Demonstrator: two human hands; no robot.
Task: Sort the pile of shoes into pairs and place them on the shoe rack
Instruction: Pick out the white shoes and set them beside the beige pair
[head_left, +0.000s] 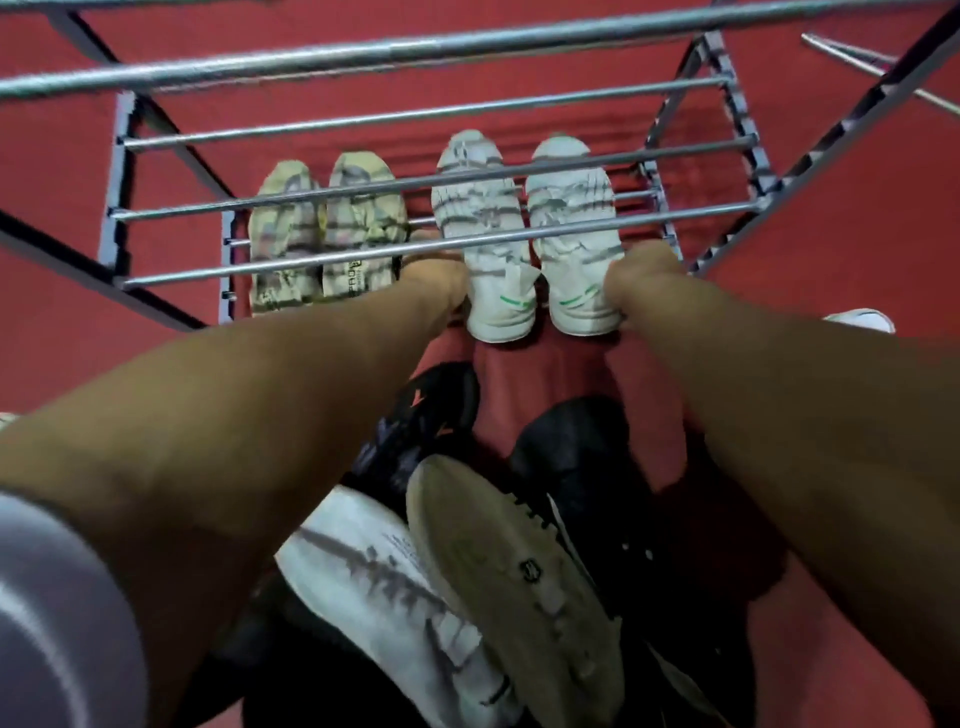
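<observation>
A metal shoe rack (415, 111) stands on red floor, seen from above. On its lowest tier sit a beige pair (322, 234) at left and a white pair with green heel marks at right. My left hand (436, 283) grips the heel side of the left white shoe (491, 249). My right hand (641, 278) grips the heel side of the right white shoe (574, 244). Both forearms reach under the rack's front bar. The fingers are mostly hidden behind the shoes.
A pile of shoes lies close below me: black shoes (421, 415), a white sneaker (374, 577), and an upturned tan-soled shoe (514, 582). Another white shoe (862, 319) peeks out at the right. A loose metal rod (872, 67) lies on the floor at upper right.
</observation>
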